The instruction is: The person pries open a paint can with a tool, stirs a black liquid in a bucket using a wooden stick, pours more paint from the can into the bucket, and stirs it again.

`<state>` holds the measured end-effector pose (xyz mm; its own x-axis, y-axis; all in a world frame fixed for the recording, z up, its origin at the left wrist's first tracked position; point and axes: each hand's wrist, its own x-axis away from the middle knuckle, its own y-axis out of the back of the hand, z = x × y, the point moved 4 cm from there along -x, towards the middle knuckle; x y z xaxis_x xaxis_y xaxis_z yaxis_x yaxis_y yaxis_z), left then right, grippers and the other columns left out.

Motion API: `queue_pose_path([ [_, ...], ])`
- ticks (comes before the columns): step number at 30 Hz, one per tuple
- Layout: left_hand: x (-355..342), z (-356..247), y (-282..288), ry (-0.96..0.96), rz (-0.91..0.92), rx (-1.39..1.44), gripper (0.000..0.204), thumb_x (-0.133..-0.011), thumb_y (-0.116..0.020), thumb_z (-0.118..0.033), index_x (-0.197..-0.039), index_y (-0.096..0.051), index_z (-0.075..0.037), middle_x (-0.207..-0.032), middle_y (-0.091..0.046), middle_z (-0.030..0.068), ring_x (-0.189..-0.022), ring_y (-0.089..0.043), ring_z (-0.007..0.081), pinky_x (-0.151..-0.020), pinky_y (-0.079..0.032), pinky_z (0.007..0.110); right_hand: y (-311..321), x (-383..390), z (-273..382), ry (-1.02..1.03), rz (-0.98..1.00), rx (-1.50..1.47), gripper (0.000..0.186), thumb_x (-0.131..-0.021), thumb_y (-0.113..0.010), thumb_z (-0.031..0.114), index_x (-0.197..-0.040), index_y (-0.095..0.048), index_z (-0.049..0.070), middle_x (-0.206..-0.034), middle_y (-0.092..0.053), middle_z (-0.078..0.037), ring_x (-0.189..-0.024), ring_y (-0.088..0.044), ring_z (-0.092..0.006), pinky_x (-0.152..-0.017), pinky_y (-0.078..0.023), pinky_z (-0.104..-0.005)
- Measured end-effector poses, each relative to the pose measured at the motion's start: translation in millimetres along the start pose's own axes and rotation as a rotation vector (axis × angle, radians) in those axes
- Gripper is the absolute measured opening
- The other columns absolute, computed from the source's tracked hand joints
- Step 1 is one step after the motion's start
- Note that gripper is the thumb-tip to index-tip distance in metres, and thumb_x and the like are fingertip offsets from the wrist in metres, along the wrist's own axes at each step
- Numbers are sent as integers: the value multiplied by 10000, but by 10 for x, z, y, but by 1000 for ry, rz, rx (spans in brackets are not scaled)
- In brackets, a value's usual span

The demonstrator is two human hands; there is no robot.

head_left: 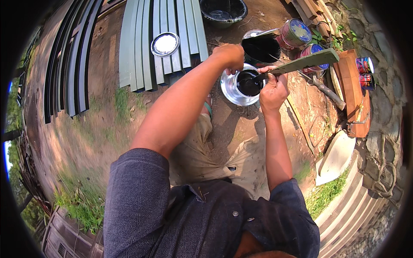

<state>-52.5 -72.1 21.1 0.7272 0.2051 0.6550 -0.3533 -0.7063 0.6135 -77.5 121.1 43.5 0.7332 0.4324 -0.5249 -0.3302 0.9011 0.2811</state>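
My right hand is closed around a flat wooden stick. The stick's dark lower end dips into black liquid inside a silvery metal pot on the ground. At the pot's far left rim is my left hand, its fingers curled closed; whatever they may grip is hidden. Just beyond the pot stands a black-coated bucket with a thin rod or handle across it.
Paint cans stand at the far right, near wooden boards. Grey-green metal bars lie far left of the pot, a round lid on top. A black basin sits behind. A stone wall borders the right side.
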Motion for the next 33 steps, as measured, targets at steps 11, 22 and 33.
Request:
queue_pose_path([
  [11,-20,6,-1,-18,7,2,128,-956,-749,-178,-1027,-837,-118,-955,-861,3,-874,-842,154,-869,-641,365,-85,-93,-67,148,15,22,73,-1120,-562,32,-1132,-625,-2,-965,-743,-107,-911,-759,-283,-823,-589,-387],
  [22,-14,-19,34,12,28,-9,156,-959,-753,-179,-1079,-837,-125,-950,-861,9,-878,-842,151,-859,-643,362,-121,-89,-89,41,81,-138,107,-1138,-559,62,-1119,-640,-4,-974,-758,-114,-906,-782,-266,-851,-607,-364],
  [33,-92,6,-16,-16,31,7,166,-966,-745,-188,-1081,-830,-102,-969,-863,19,-886,-843,162,-858,-645,373,-109,18,-22,-12,69,-138,115,-1127,-574,63,-1074,-647,-9,-954,-750,-101,-896,-779,-267,-828,-601,-366],
])
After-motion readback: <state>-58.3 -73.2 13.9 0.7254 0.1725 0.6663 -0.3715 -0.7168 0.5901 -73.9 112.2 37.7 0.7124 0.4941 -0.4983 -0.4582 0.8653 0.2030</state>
